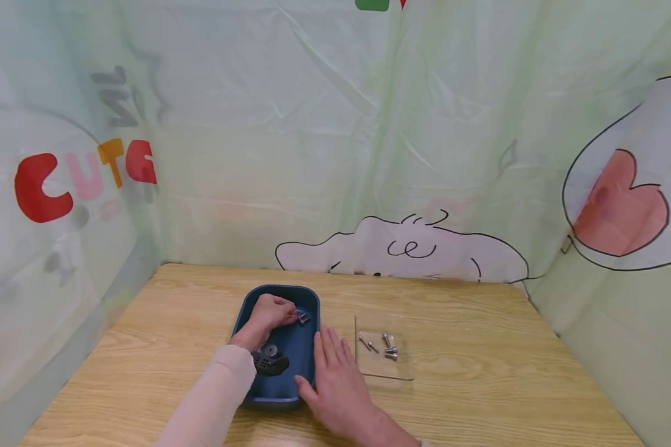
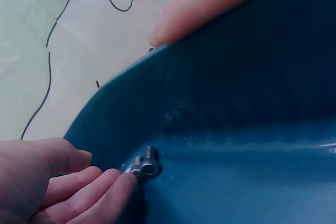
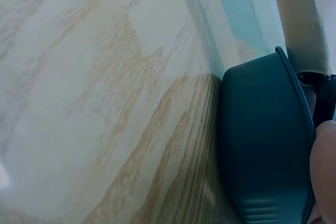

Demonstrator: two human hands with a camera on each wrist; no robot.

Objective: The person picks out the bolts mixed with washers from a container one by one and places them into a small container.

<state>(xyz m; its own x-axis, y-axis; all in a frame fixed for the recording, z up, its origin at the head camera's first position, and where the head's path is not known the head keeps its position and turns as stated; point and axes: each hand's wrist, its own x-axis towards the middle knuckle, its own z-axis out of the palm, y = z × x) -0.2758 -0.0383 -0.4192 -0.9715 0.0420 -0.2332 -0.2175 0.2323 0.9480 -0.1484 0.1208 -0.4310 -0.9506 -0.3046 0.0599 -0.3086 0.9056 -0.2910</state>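
Observation:
A dark blue rectangular bin (image 1: pixel 297 357) stands on the table, its long sides running away from me. My left hand (image 1: pixel 271 311) reaches into its far end, fingers loosely bent. Two small metal screws (image 2: pixel 148 163) lie together in the bin's corner in the left wrist view. The left fingertips (image 2: pixel 128 179) are right at these screws, and the thumb stays apart from the fingers. Along the bin's right rim rests my right hand (image 1: pixel 340 385), fingers extended and thumb over the near part of the side.
To the right of the bin lies a clear, shallow square tray (image 1: pixel 388 377) with several metal screws (image 1: pixel 390 352) in it. A curtain (image 1: pixel 335 155) with printed drawings stands behind the wooden table (image 1: pixel 481 372) and along its sides.

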